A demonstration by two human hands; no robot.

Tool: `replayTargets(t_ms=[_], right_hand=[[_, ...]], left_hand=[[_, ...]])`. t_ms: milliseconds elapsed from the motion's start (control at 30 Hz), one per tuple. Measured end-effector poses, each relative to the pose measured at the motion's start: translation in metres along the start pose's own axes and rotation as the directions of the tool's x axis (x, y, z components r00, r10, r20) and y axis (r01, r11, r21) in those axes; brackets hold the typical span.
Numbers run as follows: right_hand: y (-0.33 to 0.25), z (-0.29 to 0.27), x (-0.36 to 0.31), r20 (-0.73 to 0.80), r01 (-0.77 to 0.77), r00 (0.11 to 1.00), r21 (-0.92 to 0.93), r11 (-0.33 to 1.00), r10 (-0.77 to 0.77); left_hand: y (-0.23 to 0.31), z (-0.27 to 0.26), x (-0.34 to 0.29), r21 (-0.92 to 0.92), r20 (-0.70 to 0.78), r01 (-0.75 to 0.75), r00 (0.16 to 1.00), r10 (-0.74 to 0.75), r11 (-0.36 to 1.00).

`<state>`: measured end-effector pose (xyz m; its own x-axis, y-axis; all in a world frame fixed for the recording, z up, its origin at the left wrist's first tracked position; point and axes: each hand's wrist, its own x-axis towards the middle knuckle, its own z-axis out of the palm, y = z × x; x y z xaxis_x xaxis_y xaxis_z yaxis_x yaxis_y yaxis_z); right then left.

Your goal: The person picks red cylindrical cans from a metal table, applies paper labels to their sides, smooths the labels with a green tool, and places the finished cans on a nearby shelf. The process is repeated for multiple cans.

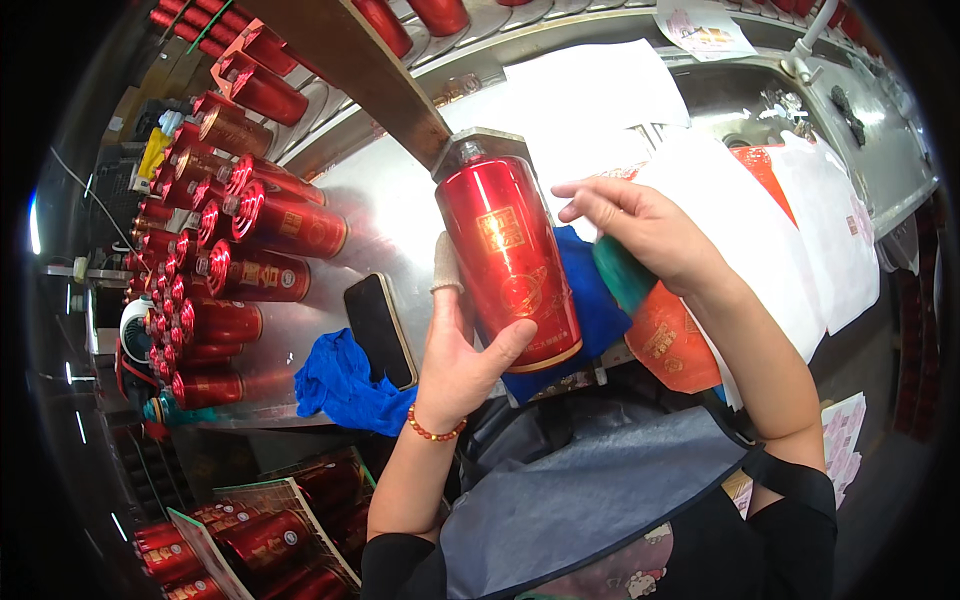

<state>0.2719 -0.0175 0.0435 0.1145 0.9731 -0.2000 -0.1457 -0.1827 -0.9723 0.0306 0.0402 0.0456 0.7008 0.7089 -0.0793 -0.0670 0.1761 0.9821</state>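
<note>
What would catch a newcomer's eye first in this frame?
The red bottle at centre, gripped by the left hand while the right hand touches its side holding a teal cloth. To the left, many more red bottles lie stacked on the steel table, beside a black phone.

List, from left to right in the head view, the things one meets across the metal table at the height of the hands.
Stacked red bottles → blue cloth → black phone → left hand → held red bottle → right hand → white sheets.
</note>
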Motion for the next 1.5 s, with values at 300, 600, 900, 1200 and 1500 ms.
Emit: replayTargets(t_ms=[300,600,900,1200,1500], right_hand=[[-0.038,0.035,0.003,0.117,0.239,0.967,-0.126,0.963,-0.224],[-0.043,0.035,0.000,0.063,0.461,0.861,-0.518,0.721,-0.505],[0.017,0.000,-0.033,-0.302,0.088,0.947,-0.098,0.991,-0.114],[-0.006,0.007,-0.049,-0.082,0.181,0.975,-0.251,0.951,-0.207],[-0.003,0.036,-0.071,0.272,0.630,0.646,-0.718,0.296,-0.714]], left_hand=[[-0.005,0.002,-0.001,0.009,-0.019,-0.039,0.999,0.039,0.999],[-0.008,0.002,0.000,0.018,-0.023,-0.023,0.999,0.024,1.000],[-0.005,0.004,-0.002,-0.013,-0.031,-0.001,1.000,0.001,1.000],[-0.017,-0.030,-0.002,0.203,0.218,-0.102,0.974,0.056,0.974],[-0.023,-0.019,-0.005,0.512,0.151,-0.271,0.963,0.225,0.815]])
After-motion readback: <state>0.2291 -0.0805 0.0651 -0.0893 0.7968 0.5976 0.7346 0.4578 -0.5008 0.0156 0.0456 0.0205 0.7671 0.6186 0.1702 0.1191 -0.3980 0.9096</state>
